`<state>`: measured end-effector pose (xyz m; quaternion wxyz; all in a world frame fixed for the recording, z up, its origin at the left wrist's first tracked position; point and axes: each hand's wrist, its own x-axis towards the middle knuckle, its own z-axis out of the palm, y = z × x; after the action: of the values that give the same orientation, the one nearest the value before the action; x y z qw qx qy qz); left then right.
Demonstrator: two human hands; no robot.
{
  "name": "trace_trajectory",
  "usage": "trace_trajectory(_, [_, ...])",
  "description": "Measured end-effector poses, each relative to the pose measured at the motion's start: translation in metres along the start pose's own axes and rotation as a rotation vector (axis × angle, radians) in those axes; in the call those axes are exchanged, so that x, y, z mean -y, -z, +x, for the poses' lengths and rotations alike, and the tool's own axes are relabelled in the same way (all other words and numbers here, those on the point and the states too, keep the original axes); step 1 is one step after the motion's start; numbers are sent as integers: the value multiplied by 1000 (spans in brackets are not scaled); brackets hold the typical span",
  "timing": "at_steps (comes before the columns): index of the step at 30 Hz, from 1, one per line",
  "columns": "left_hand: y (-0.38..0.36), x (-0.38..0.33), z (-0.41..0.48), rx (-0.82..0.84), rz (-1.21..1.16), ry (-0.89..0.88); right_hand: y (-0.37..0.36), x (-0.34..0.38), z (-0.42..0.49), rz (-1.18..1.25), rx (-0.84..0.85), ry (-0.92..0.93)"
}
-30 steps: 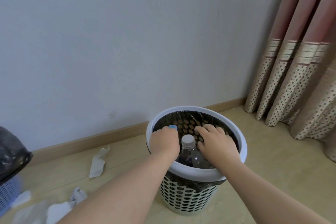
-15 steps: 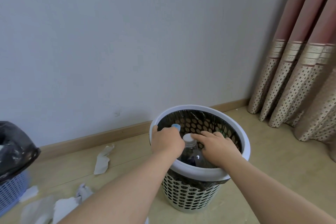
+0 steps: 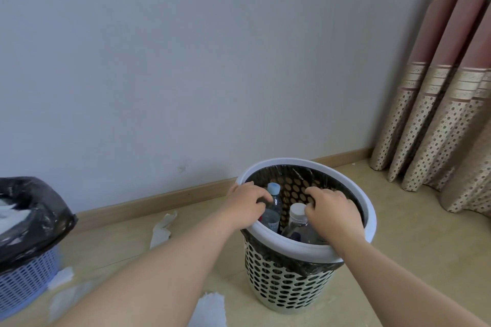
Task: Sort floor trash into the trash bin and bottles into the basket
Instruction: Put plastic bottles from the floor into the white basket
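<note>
Perforated basket (image 3: 372, 220) with black liner holding two upright bottles, blue-capped bottle (image 3: 273, 207) with unreadable label, left hand (image 3: 245, 208) grip curled at its neck, white-capped bottle (image 3: 297, 220) touching right hand (image 3: 333, 214), that grip curled, hold unclear, trash bin (image 3: 26, 281) holding white paper, paper scraps (image 3: 162, 228) on floor (image 3: 398, 260)

The pale wood-look floor (image 3: 411, 233) carried a cream perforated plastic basket (image 3: 287, 284) directly beneath the left hand (image 3: 247, 207) and right hand (image 3: 334, 216). Left of the left hand lay torn white paper scraps (image 3: 162, 228), and farther left stood a blue lattice plastic bin (image 3: 26, 281).
</note>
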<state>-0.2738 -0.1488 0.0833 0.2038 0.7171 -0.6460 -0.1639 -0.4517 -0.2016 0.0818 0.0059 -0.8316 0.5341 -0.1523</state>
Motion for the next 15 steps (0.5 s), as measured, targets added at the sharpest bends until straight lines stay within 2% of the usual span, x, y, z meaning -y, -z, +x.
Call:
trace_trajectory(2, [8, 1, -9, -34, -139, 21, 3, -1, -3, 90, -136, -47])
trace_trajectory(5, [19, 4, -29, -99, -170, 35, 7, 7, -13, 168, -273, -57])
trace_trajectory(8, [27, 16, -47, -161, -185, 87, 18, 44, -25, 326, -352, 65])
trace_trajectory(12, [27, 50, -72, -170, -178, 216, 20, 113, -49, 468, -372, 326])
trace_trajectory(15, [20, 87, -93, -176, -160, 346, -2, 146, -70, 539, -169, 416])
